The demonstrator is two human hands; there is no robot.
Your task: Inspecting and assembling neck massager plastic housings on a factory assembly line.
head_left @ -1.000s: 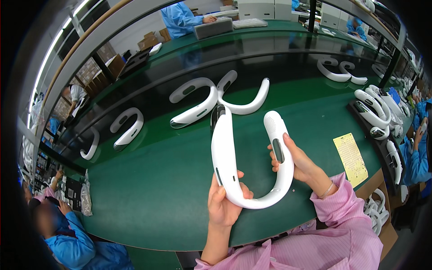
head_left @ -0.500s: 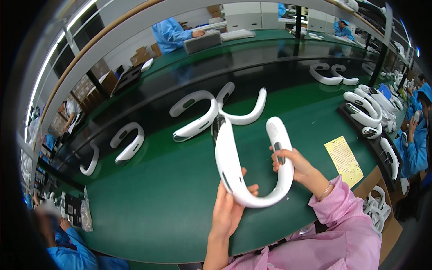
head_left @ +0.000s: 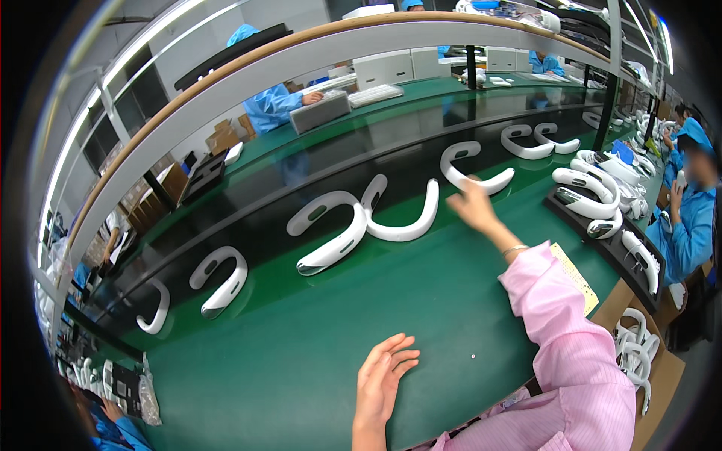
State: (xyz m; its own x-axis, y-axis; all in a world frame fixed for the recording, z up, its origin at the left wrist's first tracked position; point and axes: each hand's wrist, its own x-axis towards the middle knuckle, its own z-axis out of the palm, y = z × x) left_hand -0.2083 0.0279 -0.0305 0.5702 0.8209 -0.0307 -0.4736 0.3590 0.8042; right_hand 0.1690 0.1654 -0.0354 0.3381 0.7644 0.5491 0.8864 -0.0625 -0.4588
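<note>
The blurred right hand overlaps a white U-shaped device, its fingers' spread and grip unclear; the empty left hand, fingers loosely parted, hovers over the green desk.

It's a factory (green workbench, blue-clad workers).

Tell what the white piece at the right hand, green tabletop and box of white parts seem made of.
White piece: probably glossy plastic, smoothly curved, shiny.
Green tabletop: perhaps satin vinyl or rubber, softly reflective.
Box: likely matte cardboard, plain brown.
</note>
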